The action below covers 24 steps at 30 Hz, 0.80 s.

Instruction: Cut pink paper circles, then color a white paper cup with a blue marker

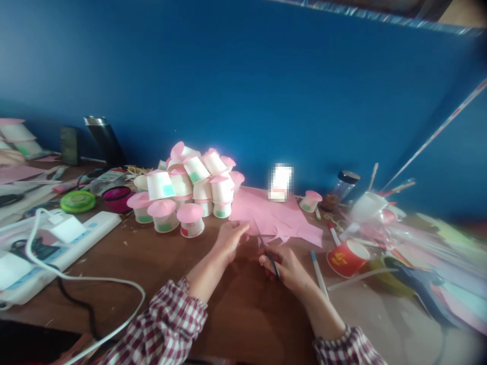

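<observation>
My left hand (pixel 231 238) is closed on the near left edge of a sheet of pink paper (pixel 268 210), thumb on top. In my right hand (pixel 286 264) is a pair of scissors (pixel 268 253) with dark handles, the blades pointing away from me toward the paper's near edge. That edge is ragged, with cut strips. Just left of the sheet stands a heap of small white paper cups (pixel 202 190) capped with pink paper discs. One more capped cup (pixel 310 201) stands beyond the sheet's right side.
At left lie a white power strip (pixel 97 228) with a looping white cable (pixel 114 278), a green tape roll (pixel 78 202) and a dark bottle (pixel 104 139). To the right are a red paper cup (pixel 347 258), a marker (pixel 318 274), a jar (pixel 342 187) and a glue gun (pixel 414 284).
</observation>
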Available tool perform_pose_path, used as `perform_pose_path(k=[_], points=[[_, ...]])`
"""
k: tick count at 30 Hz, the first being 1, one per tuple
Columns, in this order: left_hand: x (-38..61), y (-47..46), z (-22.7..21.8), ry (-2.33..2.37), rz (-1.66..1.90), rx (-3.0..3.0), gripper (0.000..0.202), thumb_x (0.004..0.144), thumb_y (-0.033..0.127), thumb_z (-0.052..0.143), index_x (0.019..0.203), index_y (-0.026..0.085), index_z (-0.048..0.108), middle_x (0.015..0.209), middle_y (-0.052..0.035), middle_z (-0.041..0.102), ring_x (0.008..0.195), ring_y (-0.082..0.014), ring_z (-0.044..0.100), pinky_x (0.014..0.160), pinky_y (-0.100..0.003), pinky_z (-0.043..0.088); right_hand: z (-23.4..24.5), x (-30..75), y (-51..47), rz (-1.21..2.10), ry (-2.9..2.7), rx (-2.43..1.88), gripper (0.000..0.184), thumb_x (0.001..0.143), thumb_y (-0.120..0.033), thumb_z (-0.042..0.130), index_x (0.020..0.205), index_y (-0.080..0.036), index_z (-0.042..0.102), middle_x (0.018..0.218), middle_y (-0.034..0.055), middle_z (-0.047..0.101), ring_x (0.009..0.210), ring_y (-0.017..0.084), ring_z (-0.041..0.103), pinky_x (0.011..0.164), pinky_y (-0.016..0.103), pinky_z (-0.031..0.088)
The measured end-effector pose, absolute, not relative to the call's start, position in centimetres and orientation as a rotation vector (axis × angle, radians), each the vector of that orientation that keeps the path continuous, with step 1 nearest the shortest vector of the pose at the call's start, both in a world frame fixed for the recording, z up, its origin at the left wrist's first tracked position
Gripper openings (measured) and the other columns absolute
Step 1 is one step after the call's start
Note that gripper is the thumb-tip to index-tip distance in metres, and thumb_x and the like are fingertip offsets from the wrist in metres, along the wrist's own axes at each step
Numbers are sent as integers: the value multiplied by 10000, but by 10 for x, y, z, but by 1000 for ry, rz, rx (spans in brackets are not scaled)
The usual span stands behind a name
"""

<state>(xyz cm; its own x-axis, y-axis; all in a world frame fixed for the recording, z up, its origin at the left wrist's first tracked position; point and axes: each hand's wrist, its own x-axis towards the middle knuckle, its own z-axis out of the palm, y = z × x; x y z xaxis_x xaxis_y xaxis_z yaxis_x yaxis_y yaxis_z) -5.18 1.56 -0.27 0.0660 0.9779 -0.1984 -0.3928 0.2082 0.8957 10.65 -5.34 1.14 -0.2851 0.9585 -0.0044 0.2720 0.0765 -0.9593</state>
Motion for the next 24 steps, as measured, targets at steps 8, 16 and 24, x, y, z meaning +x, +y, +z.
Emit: perform_pose_path(k=[8,16,24], points=[[-51,16,-4,983,1220,714,281,557,321,774,614,120,587,525,32,518,470,-56,469,477,-199,362,9,106,-53,1193,-1671,-1288,294,793,-429,612,729,-142,630,477,-42,500,392,80,445,399,186,330],[-50,16,-3,977,1224,647,304,541,306,795,609,128,557,541,42,501,480,-51,477,478,-189,387,8,106,-52,1184,-1666,-1351,333,796,-457,594,693,-141,606,473,-43,481,379,71,425,378,179,318],[-56,21,-1,983,1278,600,304,534,309,804,684,126,614,607,27,547,526,-42,505,507,-166,415,5,109,-52,1063,-1691,-1409,307,749,-432,621,904,-173,569,609,-19,579,484,118,506,450,217,380]])
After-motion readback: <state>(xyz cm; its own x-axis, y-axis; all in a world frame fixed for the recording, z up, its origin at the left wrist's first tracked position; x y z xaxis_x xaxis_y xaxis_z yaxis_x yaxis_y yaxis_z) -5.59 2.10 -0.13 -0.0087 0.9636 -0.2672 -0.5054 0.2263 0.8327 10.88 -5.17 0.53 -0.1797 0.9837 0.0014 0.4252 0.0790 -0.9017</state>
